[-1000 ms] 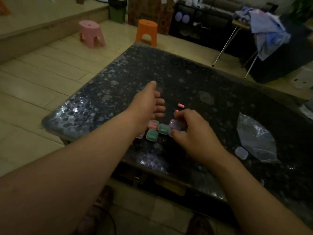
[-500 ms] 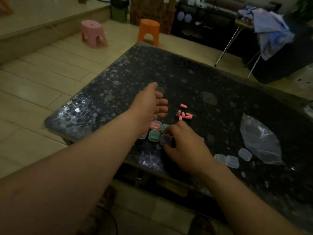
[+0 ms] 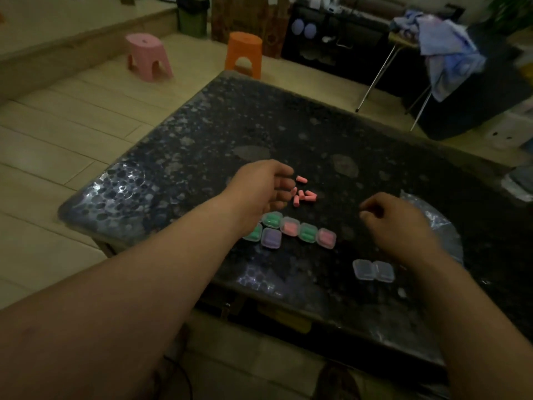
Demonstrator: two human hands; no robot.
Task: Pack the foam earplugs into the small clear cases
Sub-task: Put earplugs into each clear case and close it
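Observation:
Several loose pink earplugs (image 3: 303, 195) lie on the dark table (image 3: 288, 134). My left hand (image 3: 264, 187) hovers just left of them, fingers loosely curled and apart, holding nothing that I can see. Below it sit several small closed cases with green, pink and purple earplugs inside (image 3: 290, 230). An empty clear case (image 3: 373, 270) lies open near the front edge. My right hand (image 3: 395, 219) is right of the filled cases, fingers curled in; whether it holds anything is hidden.
A clear plastic bag (image 3: 435, 223) lies behind my right hand. A pink stool (image 3: 147, 56) and an orange stool (image 3: 243, 53) stand on the floor beyond the table. A folding stand with clothes (image 3: 444, 50) is at the far right.
My right hand left the cases and moved right toward the bag. The filled cases now lie in a row. My left hand shifted toward the loose pink earplugs.

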